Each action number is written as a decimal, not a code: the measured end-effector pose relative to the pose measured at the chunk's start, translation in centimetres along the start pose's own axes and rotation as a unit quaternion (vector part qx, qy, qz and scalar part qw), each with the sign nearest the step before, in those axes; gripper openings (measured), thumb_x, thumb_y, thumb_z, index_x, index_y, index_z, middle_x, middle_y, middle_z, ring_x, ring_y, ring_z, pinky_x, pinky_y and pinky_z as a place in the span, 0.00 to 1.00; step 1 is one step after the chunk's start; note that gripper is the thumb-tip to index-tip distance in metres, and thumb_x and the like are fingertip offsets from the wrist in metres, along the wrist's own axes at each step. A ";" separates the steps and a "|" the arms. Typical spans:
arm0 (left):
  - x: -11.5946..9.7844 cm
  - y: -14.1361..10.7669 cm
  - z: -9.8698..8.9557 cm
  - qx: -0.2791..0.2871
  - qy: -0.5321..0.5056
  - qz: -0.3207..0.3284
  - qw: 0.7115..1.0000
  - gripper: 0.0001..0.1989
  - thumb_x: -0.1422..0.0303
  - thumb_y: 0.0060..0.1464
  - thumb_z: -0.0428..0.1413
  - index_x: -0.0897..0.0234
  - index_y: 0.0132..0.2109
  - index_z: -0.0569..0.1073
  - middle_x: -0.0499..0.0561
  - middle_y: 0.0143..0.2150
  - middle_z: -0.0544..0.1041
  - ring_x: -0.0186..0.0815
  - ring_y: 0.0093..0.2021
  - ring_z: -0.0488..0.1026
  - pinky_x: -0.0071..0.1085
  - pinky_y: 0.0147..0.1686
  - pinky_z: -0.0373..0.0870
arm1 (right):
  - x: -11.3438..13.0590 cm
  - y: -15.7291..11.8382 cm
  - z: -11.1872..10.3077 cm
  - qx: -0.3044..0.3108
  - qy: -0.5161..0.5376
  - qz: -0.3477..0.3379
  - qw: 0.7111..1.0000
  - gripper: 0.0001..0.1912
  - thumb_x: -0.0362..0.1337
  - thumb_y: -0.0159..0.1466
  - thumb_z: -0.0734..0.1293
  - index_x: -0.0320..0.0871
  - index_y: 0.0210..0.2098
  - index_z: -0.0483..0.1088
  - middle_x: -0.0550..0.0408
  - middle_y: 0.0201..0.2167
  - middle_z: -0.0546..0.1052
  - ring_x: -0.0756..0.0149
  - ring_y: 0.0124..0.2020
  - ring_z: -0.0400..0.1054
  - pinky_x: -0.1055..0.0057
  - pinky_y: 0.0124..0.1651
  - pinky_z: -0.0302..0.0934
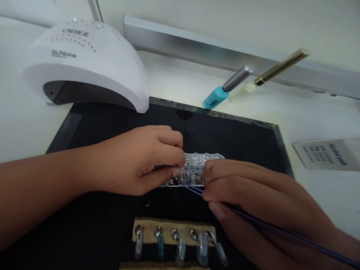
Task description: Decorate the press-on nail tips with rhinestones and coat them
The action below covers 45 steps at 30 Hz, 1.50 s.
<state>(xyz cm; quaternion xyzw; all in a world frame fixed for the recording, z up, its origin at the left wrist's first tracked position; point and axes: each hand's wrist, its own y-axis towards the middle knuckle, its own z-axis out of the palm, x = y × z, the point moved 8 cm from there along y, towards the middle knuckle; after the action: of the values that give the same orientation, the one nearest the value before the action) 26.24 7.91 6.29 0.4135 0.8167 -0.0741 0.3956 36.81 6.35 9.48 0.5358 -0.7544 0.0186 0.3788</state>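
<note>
A clear compartment case [197, 160] filled with small rhinestones and beads lies at the middle of the black mat. My left hand [152, 159] is closed at the case's left part, thumb and fingers pinched on it. Between the fingers of my right hand [247, 191] is a pair of blue-purple tweezers [192, 190]. Their tips reach the front row of compartments, near one with dark and green bits. Closer to me, a tan strip [165, 224] holds several false nail tips [160, 245] on round metal stands, one of them teal and the others pale or clear.
A white nail lamp [92, 56] stands at the back left. Behind the black mat [225, 131] are a turquoise bottle [216, 97] and a gold-capped bottle [281, 67]. A box of alcohol pads [327, 154] lies on the right. Another tan strip [165, 266] shows at the bottom edge.
</note>
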 end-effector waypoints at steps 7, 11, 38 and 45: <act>0.0 0.0 0.0 -0.001 0.003 0.001 1.000 0.09 0.75 0.62 0.51 0.69 0.35 0.75 0.53 0.37 0.72 0.33 0.37 0.68 0.30 0.39 0.64 | 0.0 0.0 -0.1 -0.005 0.008 0.004 1.000 0.10 0.23 0.58 0.62 0.44 0.34 0.65 0.55 0.26 0.74 0.68 0.27 0.71 0.73 0.29 0.67; -0.1 -0.1 0.0 -0.001 0.002 0.000 1.000 0.09 0.75 0.62 0.51 0.69 0.36 0.75 0.52 0.37 0.72 0.33 0.37 0.68 0.29 0.39 0.64 | 0.3 0.0 0.0 0.004 -0.006 0.007 1.000 0.10 0.24 0.58 0.61 0.44 0.35 0.66 0.56 0.23 0.71 0.67 0.27 0.70 0.72 0.28 0.66; -0.2 0.3 0.2 -0.016 0.039 0.037 0.998 0.10 0.73 0.61 0.51 0.68 0.33 0.75 0.52 0.34 0.73 0.35 0.36 0.68 0.34 0.39 0.64 | 1.6 0.9 0.9 0.054 -0.062 0.082 0.993 0.10 0.22 0.60 0.58 0.43 0.33 0.64 0.59 0.21 0.65 0.70 0.20 0.56 0.69 0.22 0.52; -0.1 0.3 0.4 -0.013 0.034 0.032 0.999 0.09 0.73 0.61 0.52 0.69 0.33 0.75 0.52 0.34 0.73 0.35 0.36 0.68 0.33 0.39 0.64 | 1.1 0.8 1.1 0.071 -0.076 0.081 0.991 0.10 0.22 0.61 0.58 0.43 0.35 0.63 0.57 0.23 0.68 0.69 0.23 0.61 0.69 0.25 0.56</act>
<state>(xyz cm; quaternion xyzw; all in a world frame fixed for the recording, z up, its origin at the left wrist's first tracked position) 26.68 7.84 6.19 0.4365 0.8169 -0.0373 0.3753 35.41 5.30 9.67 0.4982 -0.8189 0.0618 0.2783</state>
